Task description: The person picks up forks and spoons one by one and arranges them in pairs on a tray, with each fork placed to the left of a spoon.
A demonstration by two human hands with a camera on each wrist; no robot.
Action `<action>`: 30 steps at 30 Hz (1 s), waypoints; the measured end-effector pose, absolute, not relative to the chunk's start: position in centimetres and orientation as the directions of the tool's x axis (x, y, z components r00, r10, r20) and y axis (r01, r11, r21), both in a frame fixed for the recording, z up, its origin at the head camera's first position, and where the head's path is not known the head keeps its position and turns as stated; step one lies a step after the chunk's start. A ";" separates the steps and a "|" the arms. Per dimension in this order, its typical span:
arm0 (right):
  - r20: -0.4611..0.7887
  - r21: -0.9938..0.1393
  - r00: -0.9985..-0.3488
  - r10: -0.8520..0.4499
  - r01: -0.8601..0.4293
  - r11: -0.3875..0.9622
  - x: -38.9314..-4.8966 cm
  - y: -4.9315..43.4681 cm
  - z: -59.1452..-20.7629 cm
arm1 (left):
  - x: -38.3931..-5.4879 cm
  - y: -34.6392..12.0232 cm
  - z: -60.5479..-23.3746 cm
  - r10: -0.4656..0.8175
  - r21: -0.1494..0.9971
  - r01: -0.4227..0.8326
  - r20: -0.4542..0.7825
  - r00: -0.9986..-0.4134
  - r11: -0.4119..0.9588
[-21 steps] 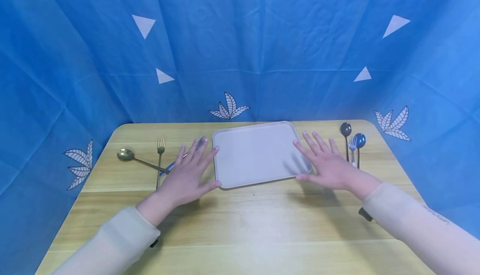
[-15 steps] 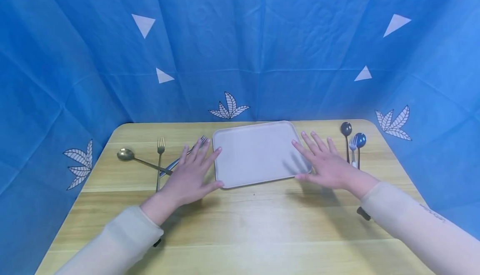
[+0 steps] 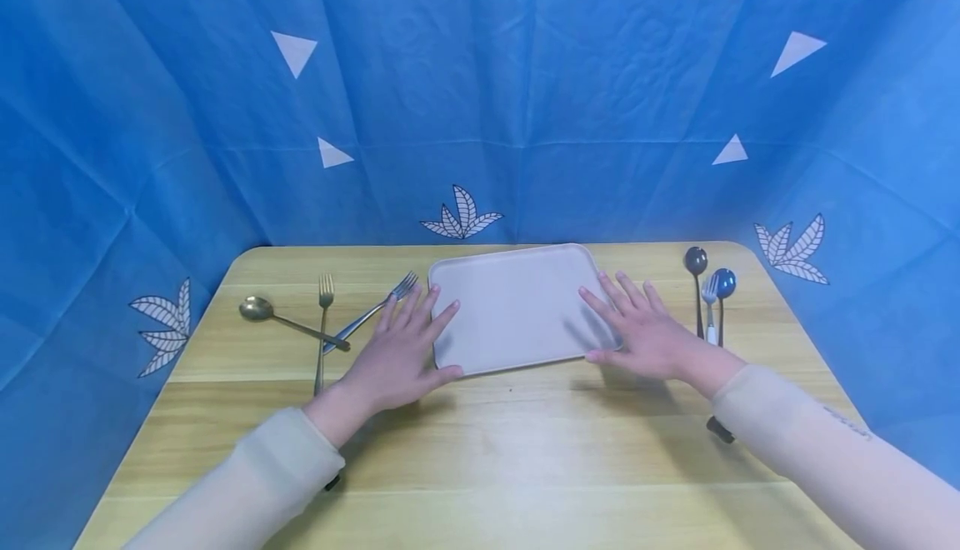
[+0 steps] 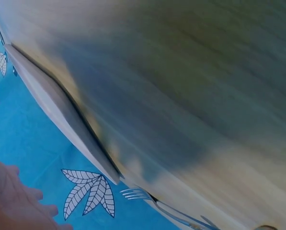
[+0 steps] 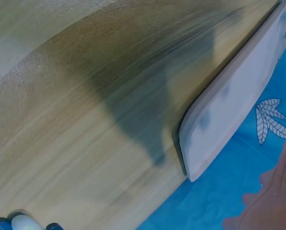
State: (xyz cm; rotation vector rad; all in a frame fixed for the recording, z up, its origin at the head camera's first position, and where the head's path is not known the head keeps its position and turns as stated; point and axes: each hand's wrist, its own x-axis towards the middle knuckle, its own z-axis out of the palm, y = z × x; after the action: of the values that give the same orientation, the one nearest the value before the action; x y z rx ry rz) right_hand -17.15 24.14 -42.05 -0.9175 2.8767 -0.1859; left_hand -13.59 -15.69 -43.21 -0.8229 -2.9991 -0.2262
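Observation:
A pale rectangular tray (image 3: 521,304) lies slightly turned near the back of the table. Over its left edge my left hand (image 3: 401,362) spreads its fingers, holding nothing. My right hand (image 3: 648,337) is likewise spread, with its fingertips overlapping the tray's right side in the head view. In the left wrist view, the tray (image 4: 61,115) appears edge-on beyond the left hand (image 4: 16,196). Shadows fall on the tray (image 5: 234,91) in the right wrist view, where part of the right hand (image 5: 272,196) shows at the lower right.
Left of the tray lie a bronze-coloured spoon (image 3: 257,308), a matching fork (image 3: 326,292) and a silver fork (image 3: 403,286), partly crossing. To the right are a dark spoon (image 3: 696,261), a white-handled fork (image 3: 710,296) and a blue-tinted spoon (image 3: 724,283). Blue cloth (image 3: 480,100) hangs behind the table.
My left hand has shifted right, uncovering more of the silver fork and the bronze spoon's handle. The right hand has moved slightly left. The tray stays in place on the table.

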 end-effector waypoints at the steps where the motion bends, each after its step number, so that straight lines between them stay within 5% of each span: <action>1: -0.076 -0.157 -0.810 -0.582 -0.567 0.809 -17.2 24.1 -42.1 | -13.6 -15.6 -43.3 0.505 0.133 0.508 0.054 -0.861 0.851; 30: -0.115 -0.189 -0.801 -0.588 -0.563 0.804 -17.6 23.6 -45.1 | -14.1 -14.0 -45.9 0.545 0.173 0.533 -0.034 -0.837 0.828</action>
State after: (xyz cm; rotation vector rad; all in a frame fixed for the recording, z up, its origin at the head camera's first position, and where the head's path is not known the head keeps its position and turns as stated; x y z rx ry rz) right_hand -17.55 23.56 -45.08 -0.9077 2.8228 -0.2175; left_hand -14.11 -13.95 -45.90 -0.9103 -3.0818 -0.2539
